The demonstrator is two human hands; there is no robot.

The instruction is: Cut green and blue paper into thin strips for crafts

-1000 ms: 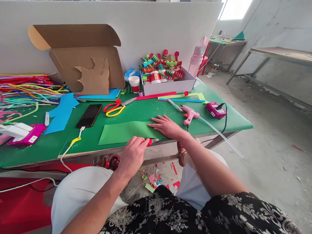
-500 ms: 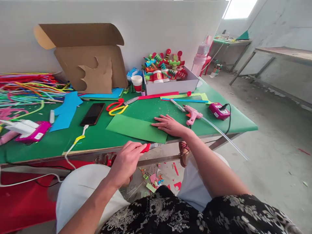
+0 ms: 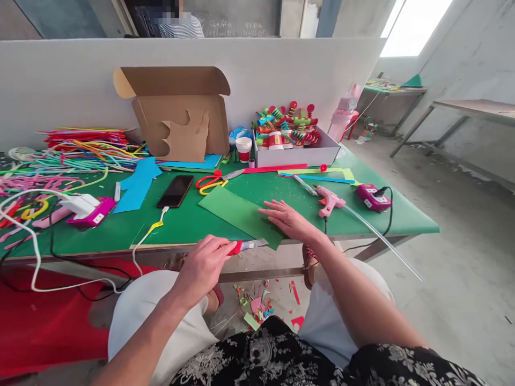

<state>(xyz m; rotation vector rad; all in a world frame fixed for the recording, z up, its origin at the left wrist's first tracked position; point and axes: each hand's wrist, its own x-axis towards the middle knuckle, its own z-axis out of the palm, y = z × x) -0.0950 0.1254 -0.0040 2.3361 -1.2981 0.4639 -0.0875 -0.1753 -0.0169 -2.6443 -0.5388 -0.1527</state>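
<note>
At the near edge of the smooth green tabletop (image 3: pixel 187 228), a rectangular sheet of green paper (image 3: pixel 235 213) lies aslant, one corner overhanging. The left hand (image 3: pixel 203 265) wraps its fingers round a red-handled cutter (image 3: pixel 240 247), slim blade beside the sheet; the right hand (image 3: pixel 290 221), flat and fingers spread, rests on it, left of a plastic glue gun (image 3: pixel 331 202)

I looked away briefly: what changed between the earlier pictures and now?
The green paper has turned: its left end swung away, its right end came nearer. The left hand, holding the red cutter, shifted left. The right hand stayed over the paper; the phone and pink glue gun stayed put.
</note>
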